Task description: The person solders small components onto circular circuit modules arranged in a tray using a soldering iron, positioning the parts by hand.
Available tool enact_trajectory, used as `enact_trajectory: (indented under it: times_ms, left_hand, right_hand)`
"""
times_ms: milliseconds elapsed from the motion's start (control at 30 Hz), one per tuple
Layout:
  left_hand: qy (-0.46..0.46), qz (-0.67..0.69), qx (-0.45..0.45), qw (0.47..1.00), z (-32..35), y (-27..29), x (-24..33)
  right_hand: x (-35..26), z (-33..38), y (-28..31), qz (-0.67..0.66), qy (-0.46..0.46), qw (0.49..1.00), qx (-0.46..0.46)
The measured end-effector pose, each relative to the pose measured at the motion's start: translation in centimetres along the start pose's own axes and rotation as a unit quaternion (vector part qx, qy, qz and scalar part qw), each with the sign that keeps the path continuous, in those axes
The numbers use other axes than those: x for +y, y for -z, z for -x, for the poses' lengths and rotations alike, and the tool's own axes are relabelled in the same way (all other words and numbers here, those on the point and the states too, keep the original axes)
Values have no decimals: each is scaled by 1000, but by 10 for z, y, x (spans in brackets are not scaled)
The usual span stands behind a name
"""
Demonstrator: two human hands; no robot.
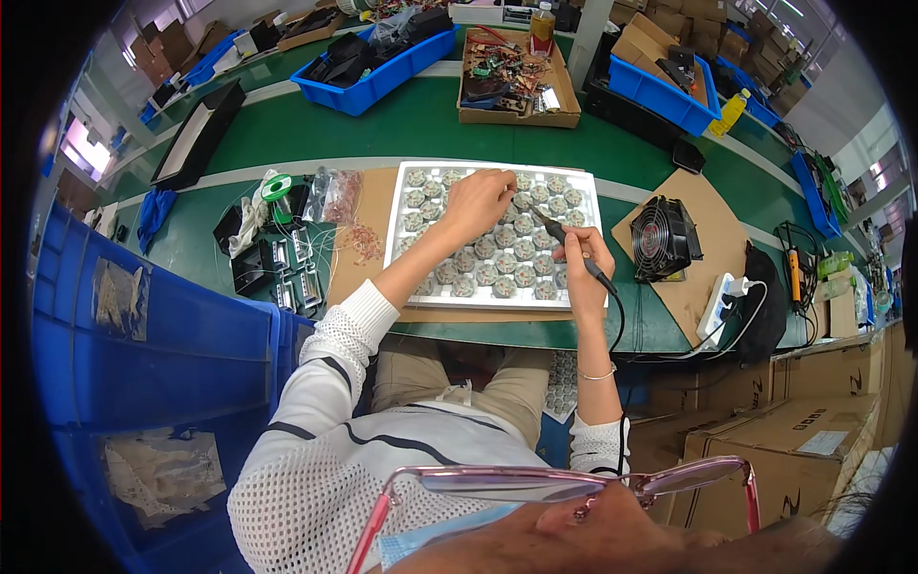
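A white tray [396, 251] lies in front of me, filled with rows of small round grey-green parts [504, 260]. Over its upper middle, my left hand [478, 204] is closed in a pinch, and what its fingertips hold is too small to make out. My right hand [586, 263] grips a soldering iron [553, 228] at the tray's right side. The iron's tip points up and left, close to the round parts near my left fingertips. Its black cable runs down past my right wrist.
Left of the tray are a green-labelled solder spool [276, 187], a bag of small reddish parts [341, 196] and metal pieces [308, 287]. A black fan [665, 239] and white power strip [715, 308] stand right. Behind sit a blue bin [378, 72] and a cardboard box [519, 117] of electronics.
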State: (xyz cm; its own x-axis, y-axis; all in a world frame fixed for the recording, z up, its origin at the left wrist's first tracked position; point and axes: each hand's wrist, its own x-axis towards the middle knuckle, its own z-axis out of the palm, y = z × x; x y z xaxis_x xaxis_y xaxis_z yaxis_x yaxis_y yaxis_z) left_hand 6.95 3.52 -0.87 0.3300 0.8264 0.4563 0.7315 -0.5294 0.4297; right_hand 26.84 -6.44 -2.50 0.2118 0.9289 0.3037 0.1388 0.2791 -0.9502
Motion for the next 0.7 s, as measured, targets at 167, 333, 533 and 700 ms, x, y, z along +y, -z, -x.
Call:
enact_trajectory:
  times_ms: [167,333,533,700]
  left_hand:
    - [39,15,-26,999,-1,9,0]
    - [53,2,-20,998,-6,12,-5]
    - [36,-10,-1,999,-14,2,-13]
    - [47,-15,-15,999,-12,0,-14]
  right_hand:
    - [1,0,1,-8,4,1000,11]
    - [-3,-4,-2,-11,5,1000,19]
    - [-8,-15,-11,14,4,1000,7]
    - [-8,-15,-12,21,-21,1000,0]
